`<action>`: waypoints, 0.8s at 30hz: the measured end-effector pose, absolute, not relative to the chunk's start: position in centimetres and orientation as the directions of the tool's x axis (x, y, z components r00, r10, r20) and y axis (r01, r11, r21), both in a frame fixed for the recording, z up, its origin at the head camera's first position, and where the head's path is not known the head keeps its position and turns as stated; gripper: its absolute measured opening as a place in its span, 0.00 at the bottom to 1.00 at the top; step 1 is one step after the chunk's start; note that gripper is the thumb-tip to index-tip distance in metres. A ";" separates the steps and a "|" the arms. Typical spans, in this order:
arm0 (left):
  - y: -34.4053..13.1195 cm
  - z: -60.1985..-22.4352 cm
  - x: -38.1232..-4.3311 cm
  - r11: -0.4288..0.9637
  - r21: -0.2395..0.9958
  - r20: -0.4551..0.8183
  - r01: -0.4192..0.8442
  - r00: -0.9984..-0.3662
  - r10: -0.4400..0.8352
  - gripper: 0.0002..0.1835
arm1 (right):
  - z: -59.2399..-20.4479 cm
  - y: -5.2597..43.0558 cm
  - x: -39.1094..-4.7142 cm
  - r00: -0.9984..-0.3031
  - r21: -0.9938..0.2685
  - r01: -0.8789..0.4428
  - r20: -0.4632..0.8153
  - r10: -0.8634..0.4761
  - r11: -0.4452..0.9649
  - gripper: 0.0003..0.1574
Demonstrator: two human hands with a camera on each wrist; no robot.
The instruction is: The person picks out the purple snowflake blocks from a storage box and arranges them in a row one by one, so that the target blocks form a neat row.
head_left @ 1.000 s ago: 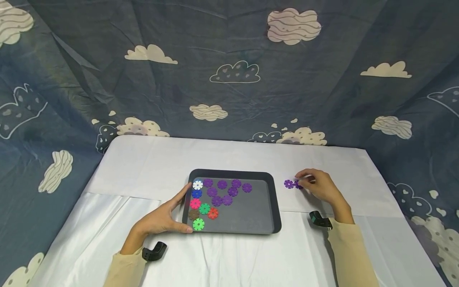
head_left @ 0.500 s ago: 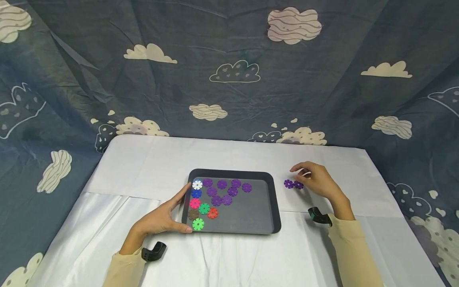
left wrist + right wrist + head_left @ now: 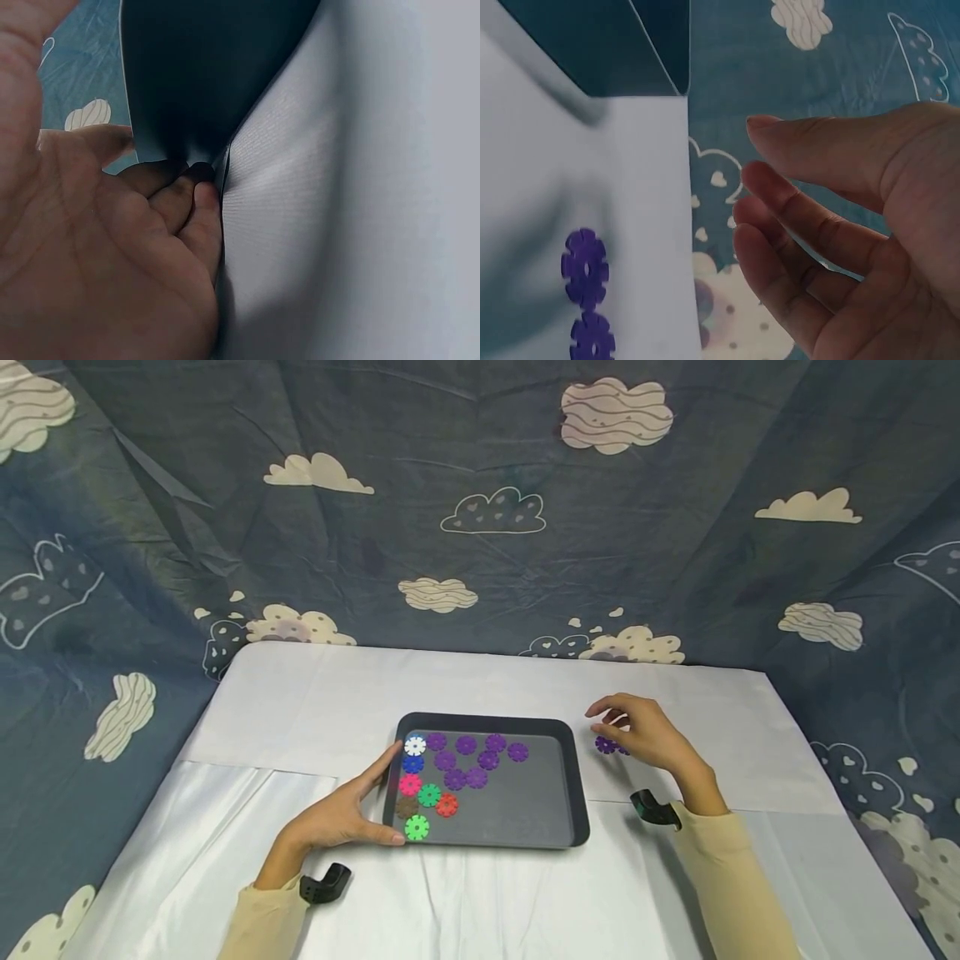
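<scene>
A dark grey rectangular tray point(image 3: 517, 814) lies on the white cloth. My left hand point(image 3: 337, 817) grips its left end, thumb at the near corner and a finger along the far part of the rim. In the left wrist view the other fingers point(image 3: 176, 199) curl in against the tray's wall point(image 3: 202, 67). My right hand point(image 3: 641, 735) hovers right of the tray with loosely bent fingers and nothing between them. Below it on the cloth lie two purple snowflake discs point(image 3: 585, 268), end to end, partly hidden by the hand in the head view.
Inside the tray, several purple discs point(image 3: 466, 745) spread across the far side. Along its left are white point(image 3: 415, 745), blue point(image 3: 412, 764), pink point(image 3: 409, 785), brown point(image 3: 407, 807), teal point(image 3: 429, 795), red point(image 3: 447, 805) and green point(image 3: 417, 828) discs. A cloud-printed curtain point(image 3: 480, 568) hangs behind.
My right hand drew its fingers away from the two purple discs, rose and moved left toward the tray, leaving them on the cloth. My left hand and the tray stayed put.
</scene>
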State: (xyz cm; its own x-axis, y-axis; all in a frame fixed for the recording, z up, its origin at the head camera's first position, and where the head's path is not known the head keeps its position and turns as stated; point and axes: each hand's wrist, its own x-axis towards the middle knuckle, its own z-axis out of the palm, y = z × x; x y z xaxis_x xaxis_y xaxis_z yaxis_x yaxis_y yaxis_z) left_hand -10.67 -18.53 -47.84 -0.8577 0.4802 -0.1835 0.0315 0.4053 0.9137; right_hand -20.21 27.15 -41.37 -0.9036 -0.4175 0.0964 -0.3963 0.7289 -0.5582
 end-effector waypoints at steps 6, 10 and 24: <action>-18.5 -47.7 -10.7 0.412 0.911 -0.192 0.025 -0.859 0.475 0.70 | -41.2 26.1 -20.4 -0.892 -0.558 -0.414 0.092 -0.442 0.719 0.12; -18.5 -47.6 -10.7 0.418 0.908 -0.198 0.021 -0.859 0.471 0.70 | -41.1 25.2 -20.3 -0.892 -0.570 -0.404 0.071 -0.446 0.716 0.12; -18.5 -47.6 -10.6 0.407 0.913 -0.206 0.003 -0.859 0.468 0.70 | -41.3 22.3 -20.2 -0.811 -0.532 -0.534 0.104 -0.576 0.657 0.10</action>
State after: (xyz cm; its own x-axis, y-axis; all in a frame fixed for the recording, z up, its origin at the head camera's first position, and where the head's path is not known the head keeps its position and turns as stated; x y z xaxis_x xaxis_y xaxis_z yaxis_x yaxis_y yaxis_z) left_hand -10.59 -18.48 -47.62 -0.8594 0.4682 -0.2056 0.0035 0.4075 0.9132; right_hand -20.23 22.31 -41.32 -0.8110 -0.5758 0.1039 -0.5343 0.6566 -0.5323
